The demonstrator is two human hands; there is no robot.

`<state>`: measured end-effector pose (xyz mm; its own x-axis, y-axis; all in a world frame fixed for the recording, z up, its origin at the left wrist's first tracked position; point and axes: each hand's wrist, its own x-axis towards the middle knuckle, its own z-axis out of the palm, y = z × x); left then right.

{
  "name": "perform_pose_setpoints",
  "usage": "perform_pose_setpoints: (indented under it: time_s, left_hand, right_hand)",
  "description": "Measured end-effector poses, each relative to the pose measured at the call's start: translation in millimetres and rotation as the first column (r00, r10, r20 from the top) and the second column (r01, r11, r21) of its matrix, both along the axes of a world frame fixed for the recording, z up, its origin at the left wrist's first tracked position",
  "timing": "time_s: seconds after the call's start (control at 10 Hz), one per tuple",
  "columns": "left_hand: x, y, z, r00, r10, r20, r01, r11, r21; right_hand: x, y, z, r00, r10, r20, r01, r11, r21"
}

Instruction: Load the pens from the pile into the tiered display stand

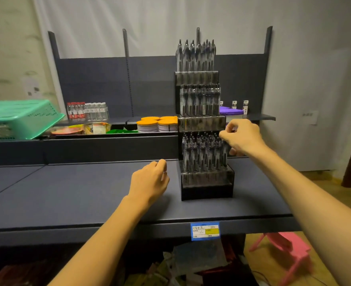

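A black tiered display stand (pixel 205 188) stands on the dark shelf (pixel 77 199), right of centre. Its three tiers hold several upright dark pens (pixel 203 153). My right hand (pixel 242 137) is at the right side of the lowest tier, with finger and thumb pinching the top of a pen at that row's right end. My left hand (pixel 150 180) hovers just left of the stand's base, fingers loosely curled and holding nothing. No loose pile of pens shows on the shelf.
A green plastic basket (pixel 20 118) lies tilted at the left. Water bottles (pixel 88 111), orange-lidded tubs (pixel 156 121) and a purple-lidded box (pixel 230 111) sit on the shelf behind. A blue price label (pixel 205 231) marks the shelf's front edge; a pink stool (pixel 284 256) stands below right.
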<state>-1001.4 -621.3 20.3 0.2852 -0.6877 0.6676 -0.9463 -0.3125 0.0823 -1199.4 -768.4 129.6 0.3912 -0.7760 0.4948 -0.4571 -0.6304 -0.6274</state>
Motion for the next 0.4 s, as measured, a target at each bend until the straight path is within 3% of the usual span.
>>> perform_pose_setpoints:
  time_s: [0.4]
  left_hand:
    - [-16,-18,22,0.994,0.104,-0.04,-0.103,0.994,0.031]
  right_hand:
    - [-7,-13,0,0.993,0.089,-0.081,-0.091,0.996,-0.016]
